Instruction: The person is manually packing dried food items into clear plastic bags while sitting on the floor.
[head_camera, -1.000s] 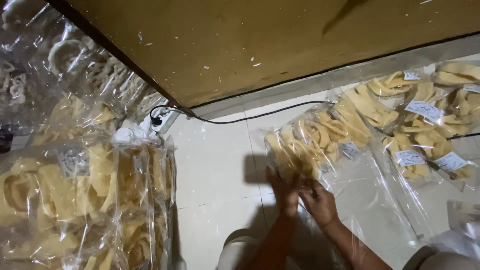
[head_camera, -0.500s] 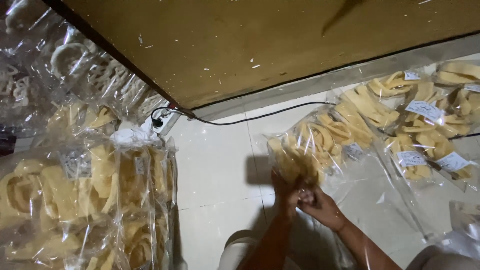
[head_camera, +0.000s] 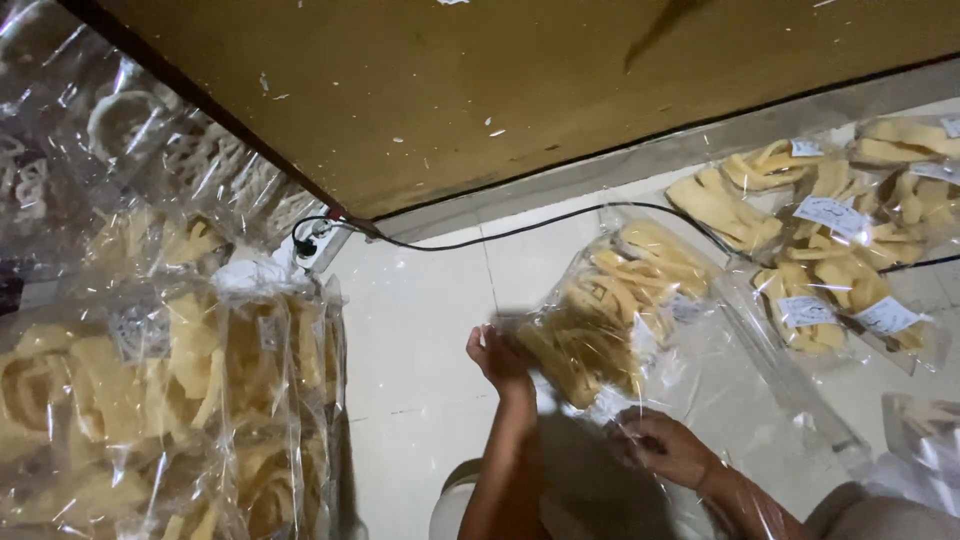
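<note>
Bag in hand: a clear plastic bag of pale yellow crackers (head_camera: 610, 320) is held tilted just above the tiled floor (head_camera: 420, 330), in front of the person, its open film trailing down to the right.
Left hand (head_camera: 500, 355): raised on an upright forearm, fingers curled around the bag's lower left end, grasping it.
Right hand (head_camera: 665, 445): lower and nearer the body, palm down, fingers pinched on the loose film at the bag's mouth.
Risk, spill: the mouth looks unsealed; tipped further, the crackers could slide out onto the floor.
Risk, breakage: the left hand squeezes where the crackers are packed; a harder grip would likely snap them.
Risk, slip: the film is slick and creased, so the right hand's pinch could give way.
Risk, cable: a black cable (head_camera: 520, 232) runs across the floor just behind the bag and could catch.
Surroundings: labelled filled bags (head_camera: 830, 260) lie to the right; a stack of packed bags (head_camera: 150, 390) stands at left beside a brown board (head_camera: 500, 90).
</note>
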